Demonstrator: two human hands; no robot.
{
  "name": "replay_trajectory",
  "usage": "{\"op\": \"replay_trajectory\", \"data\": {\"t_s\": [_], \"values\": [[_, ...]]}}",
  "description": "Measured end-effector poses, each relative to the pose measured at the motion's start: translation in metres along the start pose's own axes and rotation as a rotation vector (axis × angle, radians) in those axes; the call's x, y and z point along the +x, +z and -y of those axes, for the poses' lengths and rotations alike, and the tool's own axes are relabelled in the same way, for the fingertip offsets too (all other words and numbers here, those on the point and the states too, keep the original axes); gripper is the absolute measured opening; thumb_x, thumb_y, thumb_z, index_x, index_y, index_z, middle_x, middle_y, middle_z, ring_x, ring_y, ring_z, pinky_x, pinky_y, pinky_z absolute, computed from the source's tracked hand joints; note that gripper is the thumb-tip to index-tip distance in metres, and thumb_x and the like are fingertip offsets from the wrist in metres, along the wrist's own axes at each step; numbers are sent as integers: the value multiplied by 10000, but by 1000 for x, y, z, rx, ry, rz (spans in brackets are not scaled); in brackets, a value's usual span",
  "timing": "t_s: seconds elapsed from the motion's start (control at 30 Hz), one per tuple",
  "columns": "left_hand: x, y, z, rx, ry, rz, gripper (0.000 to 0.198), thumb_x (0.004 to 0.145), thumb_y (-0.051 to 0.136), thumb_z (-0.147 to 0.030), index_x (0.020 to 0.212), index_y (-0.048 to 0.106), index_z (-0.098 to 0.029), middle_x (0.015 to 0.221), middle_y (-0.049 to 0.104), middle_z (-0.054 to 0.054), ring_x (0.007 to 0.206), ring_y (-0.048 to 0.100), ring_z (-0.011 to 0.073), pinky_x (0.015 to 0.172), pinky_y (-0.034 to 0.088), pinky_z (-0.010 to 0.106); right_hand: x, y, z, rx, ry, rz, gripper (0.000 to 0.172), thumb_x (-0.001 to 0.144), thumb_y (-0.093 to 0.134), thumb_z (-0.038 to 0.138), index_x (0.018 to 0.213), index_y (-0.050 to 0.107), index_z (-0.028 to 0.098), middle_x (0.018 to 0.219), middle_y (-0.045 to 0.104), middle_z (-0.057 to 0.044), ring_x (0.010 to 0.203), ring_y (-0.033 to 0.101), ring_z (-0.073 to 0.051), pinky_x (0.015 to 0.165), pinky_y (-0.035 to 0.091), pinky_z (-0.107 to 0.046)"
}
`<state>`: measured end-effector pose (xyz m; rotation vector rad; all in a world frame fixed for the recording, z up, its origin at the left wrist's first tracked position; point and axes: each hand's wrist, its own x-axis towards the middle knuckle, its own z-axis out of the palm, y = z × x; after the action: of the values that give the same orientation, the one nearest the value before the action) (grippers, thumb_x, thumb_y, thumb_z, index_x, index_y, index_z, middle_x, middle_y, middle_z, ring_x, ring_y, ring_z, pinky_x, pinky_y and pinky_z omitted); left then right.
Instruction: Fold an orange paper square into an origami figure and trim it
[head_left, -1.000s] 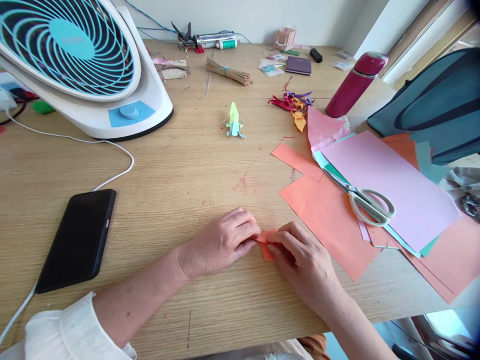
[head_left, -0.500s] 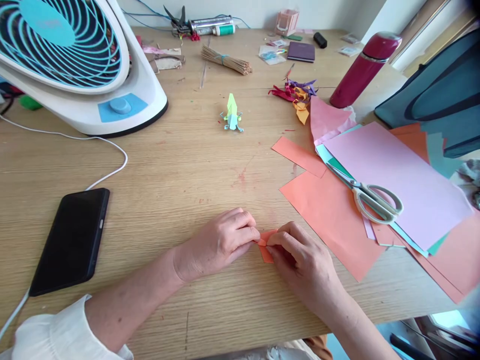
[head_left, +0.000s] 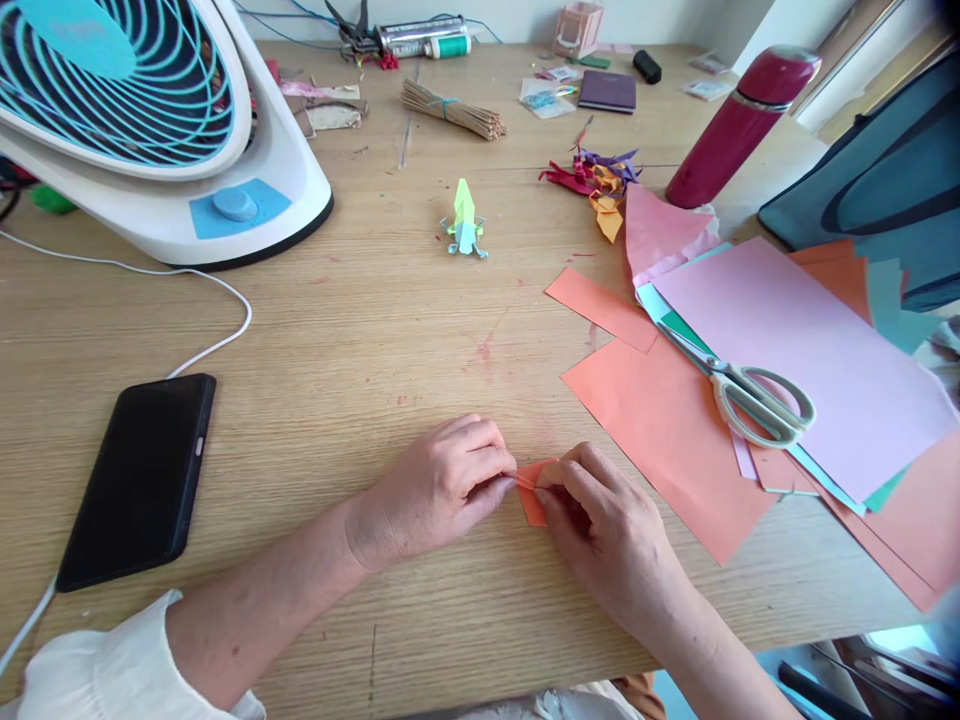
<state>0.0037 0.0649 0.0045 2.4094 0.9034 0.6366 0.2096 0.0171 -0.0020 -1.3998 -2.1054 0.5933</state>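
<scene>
Between my hands, low over the wooden table, is a small folded piece of orange paper [head_left: 534,506]. My left hand [head_left: 450,482] pinches its left side with thumb and fingertips. On the right side, my right hand [head_left: 611,535] grips it, fingers curled, and hides part of it. A raised fold runs across the paper between the two pinches. Farther back on the table stands a small yellow-green and light-blue folded paper figure [head_left: 464,222], apart from both hands.
White-handled scissors [head_left: 757,405] lie on a pile of coloured sheets [head_left: 810,350] at right. A phone [head_left: 139,480] with a white cable lies at left, a fan [head_left: 247,190] behind it. A red flask [head_left: 742,130], folded paper scraps [head_left: 600,185] and a stick bundle [head_left: 454,108] are farther back.
My left fingertips have shifted slightly left along the orange paper, and more of the fold shows between the hands. My right hand stays nearly still. The camera view has moved a little.
</scene>
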Motion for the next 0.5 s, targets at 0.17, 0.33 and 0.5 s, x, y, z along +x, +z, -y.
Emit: {"op": "replay_trajectory", "data": {"t_s": [0.17,0.33,0.5], "values": [[4,3,-6,-4,-106,8,172,864,554,-35,769,613,-166,783,563,14,762,509,145,694,443,263,1,-2,1,23,7,34,208,946,476,114,787,580,201,802,549,-28,646,493,-129,596,392,-258],[7,7,-11,7,-185,-21,205,789,553,15,696,532,-167,747,533,1,747,501,145,663,412,262,0,-2,0,16,16,55,199,927,488,96,778,566,204,808,544,-25,650,483,-129,597,386,-254],[7,9,-14,-18,-217,-24,192,798,526,11,725,523,-167,798,536,13,780,508,152,692,423,276,-1,-2,0,-1,22,61,193,918,493,92,777,559,204,801,536,-18,640,471,-126,588,379,-249]]}}
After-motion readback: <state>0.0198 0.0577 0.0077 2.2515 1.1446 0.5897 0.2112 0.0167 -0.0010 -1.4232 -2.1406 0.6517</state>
